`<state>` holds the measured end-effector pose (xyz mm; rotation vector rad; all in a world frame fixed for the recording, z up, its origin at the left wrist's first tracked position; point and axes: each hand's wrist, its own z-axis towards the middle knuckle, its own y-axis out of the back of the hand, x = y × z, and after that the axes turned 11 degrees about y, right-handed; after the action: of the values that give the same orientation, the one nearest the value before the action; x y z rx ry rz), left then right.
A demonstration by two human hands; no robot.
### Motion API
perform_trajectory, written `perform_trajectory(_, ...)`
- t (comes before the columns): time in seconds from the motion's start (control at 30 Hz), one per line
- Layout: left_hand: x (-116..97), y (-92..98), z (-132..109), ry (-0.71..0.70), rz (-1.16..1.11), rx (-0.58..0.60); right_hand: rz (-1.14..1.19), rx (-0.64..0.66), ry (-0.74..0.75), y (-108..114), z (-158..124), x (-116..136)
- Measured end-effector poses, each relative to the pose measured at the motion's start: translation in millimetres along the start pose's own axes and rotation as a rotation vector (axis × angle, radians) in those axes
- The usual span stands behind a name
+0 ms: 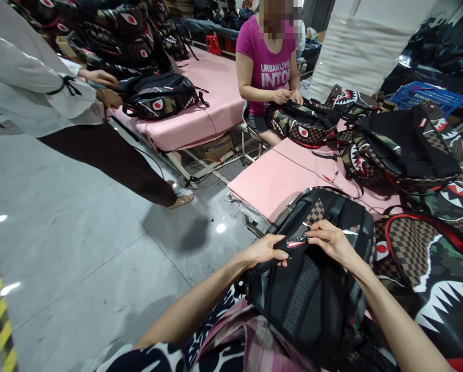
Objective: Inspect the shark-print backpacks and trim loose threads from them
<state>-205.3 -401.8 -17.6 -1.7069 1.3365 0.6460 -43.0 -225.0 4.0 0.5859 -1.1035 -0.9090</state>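
Observation:
A black backpack [305, 294] with brown checkered patches lies in front of me, its strap side up, partly over my lap and the table edge. My left hand [268, 249] is closed on a black shoulder strap [272, 266], thumb on top. Pinched fingers of my right hand [332, 240] meet the end of a small black, red and white piece [297, 241] at the strap. Whether that piece is a label or a small tool, I cannot tell. Part of the strap is hidden by my hands.
Shark-mouth backpacks [436, 268] crowd the right of the pink table [270, 181]; a red pen [330, 179] lies on it. Across sits a person [268, 62] handling another backpack [305, 121]. At left, a standing person [33, 77] reaches toward a bag [161, 95] on a second pink table.

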Motion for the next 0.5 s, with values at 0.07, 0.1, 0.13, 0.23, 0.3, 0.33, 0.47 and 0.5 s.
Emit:
perform_trajectory(0.07,-0.8,-1.0,-1.4,-0.004,-0.006,0.005,-0.008,0.026,0.038,-2.3,5.3,5.5)
perform_trajectory(0.1,-1.1,-1.5,-1.9,-0.009,-0.006,0.009,-0.017,0.036,0.059,-3.6,8.4,9.2)
perform_trajectory(0.13,-1.0,-2.0,-2.2,-0.015,-0.007,0.010,-0.028,0.044,0.078,-5.0,11.8,13.6)
perform_trajectory(0.23,1.0,-3.5,-1.8,-0.041,-0.026,0.005,-0.026,0.037,0.080,-9.3,22.6,27.7)
perform_trajectory(0.3,3.5,-5.3,-1.0,-0.066,-0.057,0.014,0.065,-0.059,-0.001,-10.8,27.1,35.2)
perform_trajectory(0.33,4.8,-6.7,-0.7,-0.079,-0.076,0.022,0.121,-0.149,-0.066,-10.9,27.3,37.9)
perform_trajectory(0.47,8.4,-18.2,0.2,-0.105,-0.192,0.008,0.074,-0.482,-0.339,-10.0,7.8,49.5)
perform_trajectory(0.5,8.3,-22.8,0.6,-0.107,-0.228,-0.002,-0.022,-0.507,-0.372,-10.9,-1.7,54.8)
